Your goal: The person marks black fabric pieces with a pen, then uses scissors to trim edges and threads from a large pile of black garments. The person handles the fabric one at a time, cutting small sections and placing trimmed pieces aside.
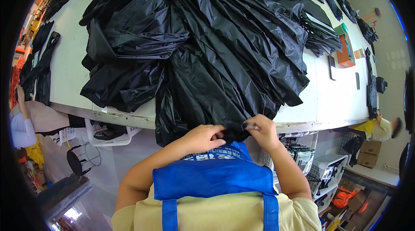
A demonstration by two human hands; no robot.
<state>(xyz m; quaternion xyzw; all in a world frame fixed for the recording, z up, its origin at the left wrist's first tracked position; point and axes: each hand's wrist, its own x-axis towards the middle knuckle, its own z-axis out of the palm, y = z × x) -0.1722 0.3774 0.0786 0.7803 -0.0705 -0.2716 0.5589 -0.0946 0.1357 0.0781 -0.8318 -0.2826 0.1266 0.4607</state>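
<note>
Head view: 2 hands pinching the near edge of a black plastic heap

Head-camera frame is showing a large pile of black plastic sheeting (203,45) being spread over a white worktable (69,62), with its lower folds hanging over the table's near edge toward the person. The left hand (203,138) is being closed on a bunched black corner just below that edge, fingers curled tight around the film. The right hand (261,129) is being held just beside it, thumb and forefinger pinched narrowly on the same gathered edge, so both grips are being kept small and close together. A blue apron (212,175) is being worn over a pale yellow shirt directly beneath the hands.

The material is being judged as thin, glossy and very light per layer, limp rather than stiff, and likely slippery between fingertips; the heap as a whole is probably bulky and prone to sliding. A hem or gathered corner is being judged the best place to take hold, since flat film would offer little purchase and could stretch or tear.

Farther off, an orange box (346,52) is lying on the table's right end, and white baskets (108,134) are standing under the table.
</note>
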